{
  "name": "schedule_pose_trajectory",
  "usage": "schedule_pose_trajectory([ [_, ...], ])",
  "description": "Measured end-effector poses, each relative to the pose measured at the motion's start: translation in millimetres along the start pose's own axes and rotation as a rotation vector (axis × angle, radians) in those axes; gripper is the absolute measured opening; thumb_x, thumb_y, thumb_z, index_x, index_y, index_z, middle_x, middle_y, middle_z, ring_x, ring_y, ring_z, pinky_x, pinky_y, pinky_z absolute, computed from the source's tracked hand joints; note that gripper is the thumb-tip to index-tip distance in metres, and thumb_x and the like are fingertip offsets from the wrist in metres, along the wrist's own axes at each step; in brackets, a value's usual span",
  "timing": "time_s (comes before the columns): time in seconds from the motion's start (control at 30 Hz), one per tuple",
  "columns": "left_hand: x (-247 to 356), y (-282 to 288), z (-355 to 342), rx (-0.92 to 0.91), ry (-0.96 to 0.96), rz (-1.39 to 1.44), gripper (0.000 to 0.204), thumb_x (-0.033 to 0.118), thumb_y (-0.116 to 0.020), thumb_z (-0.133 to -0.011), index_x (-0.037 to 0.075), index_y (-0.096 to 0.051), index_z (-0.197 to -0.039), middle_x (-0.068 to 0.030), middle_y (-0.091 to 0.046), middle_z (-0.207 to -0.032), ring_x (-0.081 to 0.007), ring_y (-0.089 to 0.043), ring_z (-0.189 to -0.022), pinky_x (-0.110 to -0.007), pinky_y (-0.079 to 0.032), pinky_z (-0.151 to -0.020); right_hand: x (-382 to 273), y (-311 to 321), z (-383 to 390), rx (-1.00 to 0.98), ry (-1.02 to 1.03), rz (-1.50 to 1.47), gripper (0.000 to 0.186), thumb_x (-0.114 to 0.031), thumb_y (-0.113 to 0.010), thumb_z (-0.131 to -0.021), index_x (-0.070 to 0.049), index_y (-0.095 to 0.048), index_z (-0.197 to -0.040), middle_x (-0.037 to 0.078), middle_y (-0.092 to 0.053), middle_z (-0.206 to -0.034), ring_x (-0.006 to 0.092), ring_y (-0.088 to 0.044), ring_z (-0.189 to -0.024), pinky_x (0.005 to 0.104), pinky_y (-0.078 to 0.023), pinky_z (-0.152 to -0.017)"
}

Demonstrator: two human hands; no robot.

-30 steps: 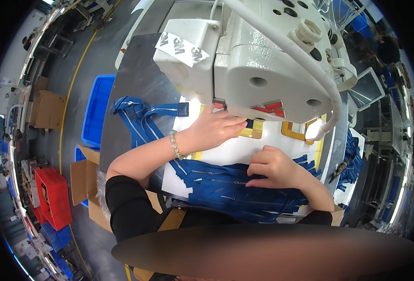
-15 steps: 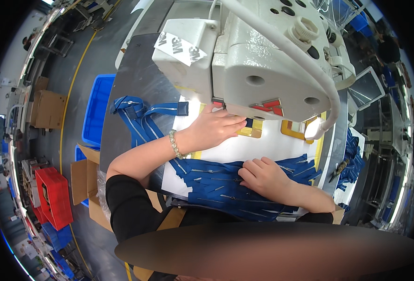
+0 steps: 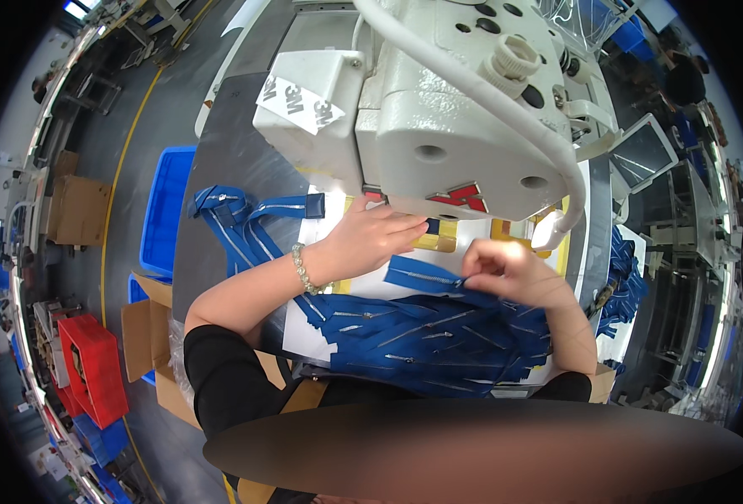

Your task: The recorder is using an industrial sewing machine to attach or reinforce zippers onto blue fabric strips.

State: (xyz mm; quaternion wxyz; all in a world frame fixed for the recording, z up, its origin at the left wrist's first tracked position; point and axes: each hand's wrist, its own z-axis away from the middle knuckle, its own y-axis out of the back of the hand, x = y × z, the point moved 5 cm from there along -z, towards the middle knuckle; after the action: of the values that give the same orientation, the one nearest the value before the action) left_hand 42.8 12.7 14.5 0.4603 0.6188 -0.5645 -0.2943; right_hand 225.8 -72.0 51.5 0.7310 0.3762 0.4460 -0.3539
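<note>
Drew one zipper (image 3: 418,275) from the pile (image 3: 409,336) at the tabletop's (image 3: 230,139) near edge, singled out, pinched in the right hand (image 3: 513,275), with the left hand's (image 3: 370,239) grip impossible to tell.

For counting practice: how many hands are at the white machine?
2: left hand by the lower edge of the white machine, right hand holding a blue zipper strip.
</note>
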Motion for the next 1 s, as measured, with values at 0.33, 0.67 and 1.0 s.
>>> schedule_pose_trajectory([
  [0.33, 1.4, -1.5, 0.2, -0.038, -0.005, 0.009, 0.036, 0.028, -0.067, -0.082, 0.015, -0.066, -0.115, 0.0054, -0.063, -0.119, -0.0107, -0.055, -0.103, -0.04, -0.033, -0.093, 33.3, 53.7, -8.6, 0.288, 0.024, 0.147, 0.018, -0.011, -0.062, -0.086, -0.007, -0.069, -0.103, 0.004, -0.068, -0.09, 0.0131, -0.06, -0.082, 0.0268, -0.047, -0.079],
  [0.67, 3.4, 1.9, -1.3, -0.02, -0.038, -0.032, 0.036, 0.029, -0.069, -0.08, 0.015, -0.066, -0.113, 0.0048, -0.062, -0.12, -0.0104, -0.054, -0.106, -0.041, -0.031, -0.094, 17.8, 32.5, -10.1, 0.3, 0.185, 0.461, 0.032, -0.006, -0.064, -0.079, -0.003, -0.066, -0.111, 0.015, -0.069, -0.103, 0.0263, -0.067, -0.092, 0.0321, -0.05, -0.084],
  [1.0, 1.8, 0.8, -3.0, 0.013, -0.053, -0.018, 0.037, 0.028, -0.07, -0.079, 0.015, -0.066, -0.113, 0.0031, -0.062, -0.12, -0.0107, -0.054, -0.11, -0.042, -0.029, -0.096, 17.2, 35.9, -12.1, 0.29, 0.155, 0.456, 0.032, -0.007, -0.064, -0.079, -0.001, -0.065, -0.111, 0.015, -0.069, -0.104, 0.0274, -0.063, -0.101, 0.0343, -0.047, -0.09],
])
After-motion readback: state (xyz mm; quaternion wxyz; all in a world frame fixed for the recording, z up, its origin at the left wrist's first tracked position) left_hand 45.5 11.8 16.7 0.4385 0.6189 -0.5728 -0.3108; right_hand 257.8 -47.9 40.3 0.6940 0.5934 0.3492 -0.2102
